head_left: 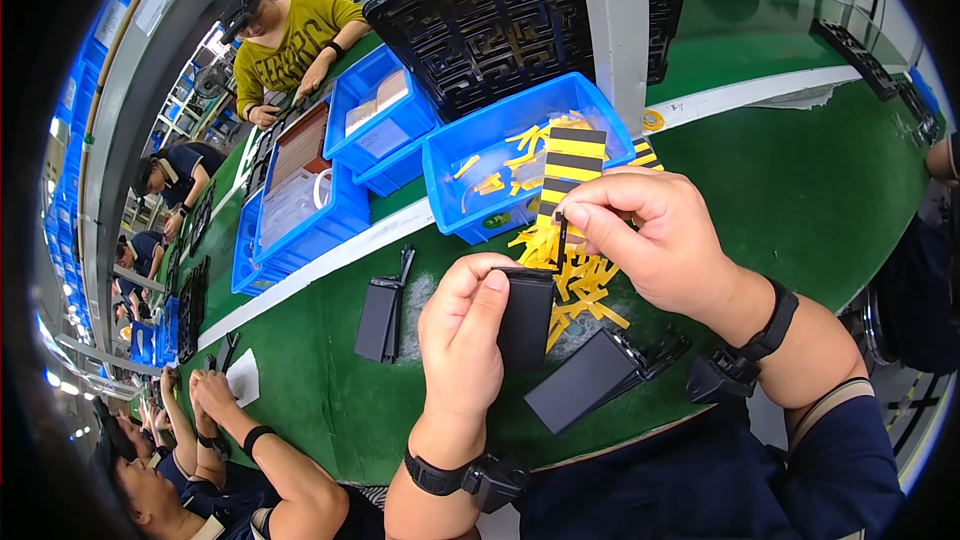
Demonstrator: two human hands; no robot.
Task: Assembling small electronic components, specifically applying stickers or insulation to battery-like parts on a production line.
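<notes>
One smooth green tabletop [318, 380], work held above.
By the left hand [462, 332], fingers closed, a flat black rectangular block [525, 328] is held; by the right hand [652, 237], fingers pinched, a thin black strip [561, 246] is gripped near the block's corner. If tugged sharply, the strip could be bent or torn.

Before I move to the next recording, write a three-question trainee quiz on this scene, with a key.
1. Which hand grips the wide black block?
2. True or false: the bin holding yellow strips is red.
3. The striped piece is: A) red and white; B) black and yellow; C) blue and white.

Key: 1. Left hand; the right hand pinches a thin black piece. 2. False, it is blue. 3. B.
</notes>
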